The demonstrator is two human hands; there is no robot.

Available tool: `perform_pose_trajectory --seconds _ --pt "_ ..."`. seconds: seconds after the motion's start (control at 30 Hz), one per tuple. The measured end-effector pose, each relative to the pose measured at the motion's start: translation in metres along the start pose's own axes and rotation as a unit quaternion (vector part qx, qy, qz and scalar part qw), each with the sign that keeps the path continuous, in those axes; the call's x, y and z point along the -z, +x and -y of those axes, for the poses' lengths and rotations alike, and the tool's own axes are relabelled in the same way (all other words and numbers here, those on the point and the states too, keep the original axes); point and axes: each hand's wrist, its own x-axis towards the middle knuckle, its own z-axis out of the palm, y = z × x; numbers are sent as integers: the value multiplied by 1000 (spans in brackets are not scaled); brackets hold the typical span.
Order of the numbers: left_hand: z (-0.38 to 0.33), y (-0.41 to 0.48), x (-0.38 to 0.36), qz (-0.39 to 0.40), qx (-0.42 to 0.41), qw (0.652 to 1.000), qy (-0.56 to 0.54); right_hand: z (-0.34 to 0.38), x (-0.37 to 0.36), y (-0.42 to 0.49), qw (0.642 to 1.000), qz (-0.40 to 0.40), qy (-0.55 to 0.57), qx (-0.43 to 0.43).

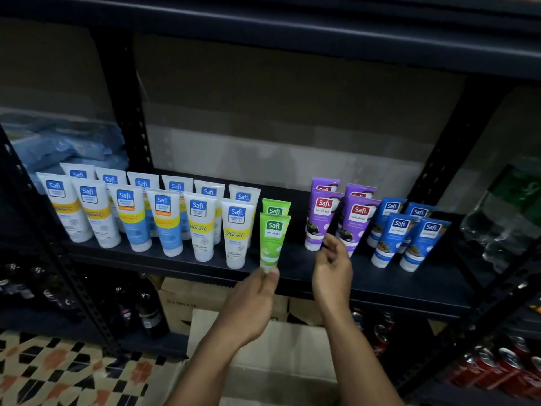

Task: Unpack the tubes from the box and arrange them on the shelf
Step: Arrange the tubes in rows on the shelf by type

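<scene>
My left hand [254, 298] pinches the cap end of a green tube [272, 240] standing upright at the front of the dark shelf [295, 269]. A second green tube [275, 207] stands right behind it. My right hand [332, 266] hovers with relaxed fingers just in front of the purple tubes [339, 216] and holds nothing. Two rows of white tubes [152, 212] fill the shelf's left part. Several blue tubes [407, 232] stand at the right. An open cardboard box [281, 350] sits below, between my forearms.
A gap on the shelf lies between the green and purple tubes. Black uprights frame the shelf. Blue plastic packs [73, 142] lie at the far left, clear bottles [503, 224] at the right. Dark bottles [146, 312] and red cans [497, 367] stand below. A patterned floor [64, 373] shows at the bottom left.
</scene>
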Motion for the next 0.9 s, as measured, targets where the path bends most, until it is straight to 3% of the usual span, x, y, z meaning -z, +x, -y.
perform_pose_trajectory --seconds 0.1,0.17,0.27,0.33,0.47,0.57,0.73,0.9 --pt "-46 -11 24 28 -75 994 72 -6 5 16 999 -11 -45 -19" --pt "-77 3 33 -14 -152 984 90 -12 1 22 997 -7 -77 -16" --pt "-120 45 41 -99 -251 941 204 -14 -9 25 996 -7 -93 -3" --pt "-138 79 43 -110 -277 909 292 -9 -11 27 994 -15 -104 5" --pt "-155 142 43 -72 -277 874 394 -9 -14 33 992 -30 -123 12" --pt "-167 174 37 -28 -234 876 420 -12 -19 38 992 -36 -123 9" --pt "-171 206 23 36 -222 852 473 -17 -23 45 993 -54 -103 6" --pt "-156 220 18 38 -210 854 475 -20 -17 52 993 -53 -108 2"
